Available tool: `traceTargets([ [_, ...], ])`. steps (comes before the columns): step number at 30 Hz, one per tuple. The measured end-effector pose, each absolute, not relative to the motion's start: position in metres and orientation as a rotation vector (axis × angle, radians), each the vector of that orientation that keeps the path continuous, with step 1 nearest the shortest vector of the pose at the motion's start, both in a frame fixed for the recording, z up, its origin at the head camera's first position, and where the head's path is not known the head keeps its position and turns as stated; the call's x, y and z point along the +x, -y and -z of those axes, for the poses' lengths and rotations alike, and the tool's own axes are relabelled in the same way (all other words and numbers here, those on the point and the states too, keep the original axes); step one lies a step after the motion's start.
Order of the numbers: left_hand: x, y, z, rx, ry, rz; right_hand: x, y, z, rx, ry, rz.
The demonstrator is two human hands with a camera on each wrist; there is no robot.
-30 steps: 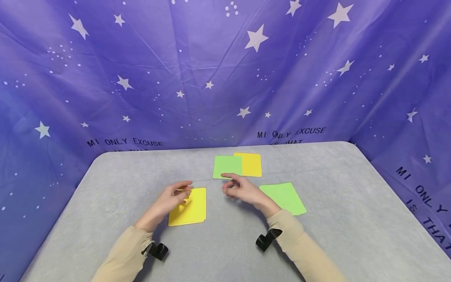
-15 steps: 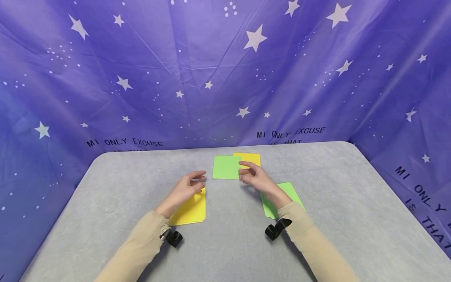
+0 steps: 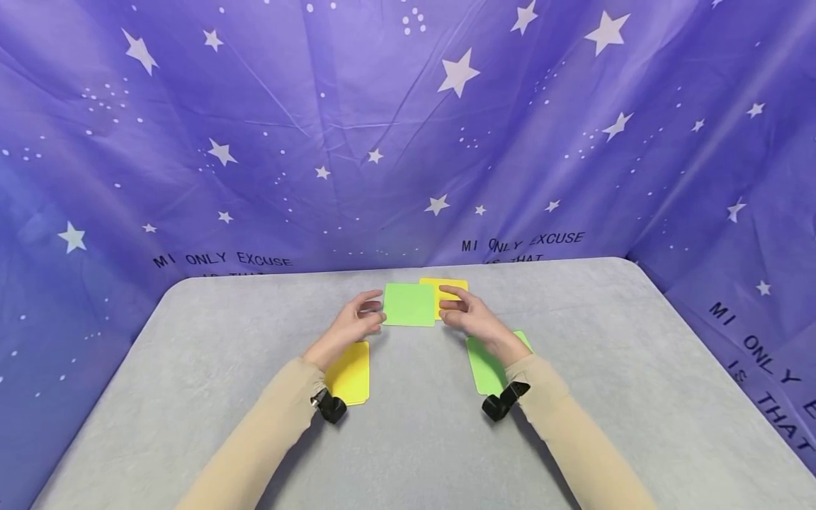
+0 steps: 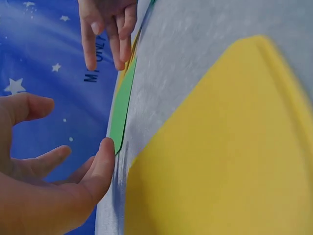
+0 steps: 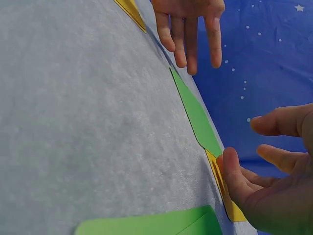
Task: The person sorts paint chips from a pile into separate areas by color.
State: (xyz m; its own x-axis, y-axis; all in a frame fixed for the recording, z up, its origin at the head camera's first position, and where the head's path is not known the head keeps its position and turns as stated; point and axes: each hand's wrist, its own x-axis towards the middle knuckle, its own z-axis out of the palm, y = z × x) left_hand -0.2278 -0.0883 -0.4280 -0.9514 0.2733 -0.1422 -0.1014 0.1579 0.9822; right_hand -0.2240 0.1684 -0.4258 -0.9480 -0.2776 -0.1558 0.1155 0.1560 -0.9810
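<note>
Toward the back of the table, a green square card (image 3: 409, 304) overlaps a yellow card (image 3: 451, 282) that juts out at its right and rear. My left hand (image 3: 350, 324) is at the green card's left edge, fingers apart and loosely bent. Over the yellow card's right part hovers my right hand (image 3: 474, 320), fingers likewise spread, with nothing in its grasp. Under the left forearm lies a yellow stack of cards (image 3: 352, 379), large in the left wrist view. A green stack of cards (image 3: 482, 368) lies partly hidden beneath the right wrist.
The grey tabletop (image 3: 414, 439) runs back to a purple curtain (image 3: 357, 92) with white stars and printed lettering. Each sleeve carries a black wrist camera, one on the left (image 3: 331, 407) and one on the right (image 3: 497, 407).
My left hand has moved forward and right, off the yellow stack to the green card's left edge. My right hand has moved right and slightly forward, from the green card to the yellow card.
</note>
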Motion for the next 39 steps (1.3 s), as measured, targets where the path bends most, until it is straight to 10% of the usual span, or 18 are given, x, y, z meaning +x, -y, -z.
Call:
traceTargets([
  [39,-0.225,0.077,0.431,0.15,-1.766,-2.148,-0.221,-0.171,0.428,-0.017,-2.026,2.051],
])
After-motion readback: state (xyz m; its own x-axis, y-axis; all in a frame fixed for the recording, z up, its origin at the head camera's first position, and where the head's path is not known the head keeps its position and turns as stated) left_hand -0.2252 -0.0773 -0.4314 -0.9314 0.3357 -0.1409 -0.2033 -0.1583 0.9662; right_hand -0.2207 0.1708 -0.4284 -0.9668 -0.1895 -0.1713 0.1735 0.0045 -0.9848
